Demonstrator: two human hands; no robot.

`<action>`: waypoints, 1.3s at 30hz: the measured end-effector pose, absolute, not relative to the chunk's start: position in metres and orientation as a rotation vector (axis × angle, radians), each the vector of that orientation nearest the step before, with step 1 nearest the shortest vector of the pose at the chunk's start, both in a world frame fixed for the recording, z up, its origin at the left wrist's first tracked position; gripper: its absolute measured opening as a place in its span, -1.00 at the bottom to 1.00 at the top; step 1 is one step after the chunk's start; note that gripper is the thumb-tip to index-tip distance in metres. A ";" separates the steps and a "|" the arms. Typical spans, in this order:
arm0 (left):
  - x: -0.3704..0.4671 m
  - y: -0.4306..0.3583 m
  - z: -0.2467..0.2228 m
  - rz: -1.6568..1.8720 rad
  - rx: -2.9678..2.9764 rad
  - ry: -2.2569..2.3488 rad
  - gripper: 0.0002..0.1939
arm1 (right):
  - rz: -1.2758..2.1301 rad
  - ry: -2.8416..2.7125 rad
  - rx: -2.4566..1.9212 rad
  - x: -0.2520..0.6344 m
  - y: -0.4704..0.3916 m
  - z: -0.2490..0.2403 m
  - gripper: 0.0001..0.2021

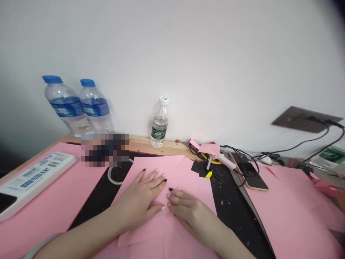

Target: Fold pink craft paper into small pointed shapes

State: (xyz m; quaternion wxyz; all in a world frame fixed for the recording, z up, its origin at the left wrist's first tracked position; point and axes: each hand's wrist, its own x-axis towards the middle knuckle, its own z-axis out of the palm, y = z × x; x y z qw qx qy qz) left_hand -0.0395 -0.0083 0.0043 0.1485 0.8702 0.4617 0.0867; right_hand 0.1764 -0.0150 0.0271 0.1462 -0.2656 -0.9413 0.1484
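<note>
In front of the green-labelled water bottle point(159, 131), a pink paper sheet point(185, 180) is lying under the left hand point(140, 196), its fingers spread, and the right hand point(192, 212), its fingers close together. Seemingly they are smoothing it; the next move is probably needing even pressure.

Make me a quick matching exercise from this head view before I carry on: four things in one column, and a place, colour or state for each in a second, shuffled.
Column one
1. left hand
2. small bottle
3. phone on the right
4. socket plate

Column two
A. lying with its dark screen facing up
B. mounted on the wall
C. resting on a pink sheet, fingers spread
D. white-capped, green-labelled

Right pairs: 1-C, 2-D, 3-A, 4-B
</note>
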 end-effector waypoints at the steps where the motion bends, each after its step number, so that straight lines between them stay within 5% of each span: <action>1: -0.040 -0.008 0.004 0.250 2.501 1.327 -0.41 | 0.408 -2.701 -0.756 0.176 -0.015 0.026 -0.75; 13: -0.040 -0.008 0.001 0.327 2.514 1.308 -0.39 | 0.344 -2.701 -0.722 0.178 -0.015 0.021 -0.77; 22: -0.036 -0.013 0.002 0.347 2.590 1.298 -0.42 | 0.612 -2.675 -0.793 0.175 -0.019 0.038 -0.75; 39: -0.032 -0.012 0.012 0.265 2.591 1.306 -0.40 | 0.413 -2.712 -1.150 0.174 -0.016 0.012 -0.39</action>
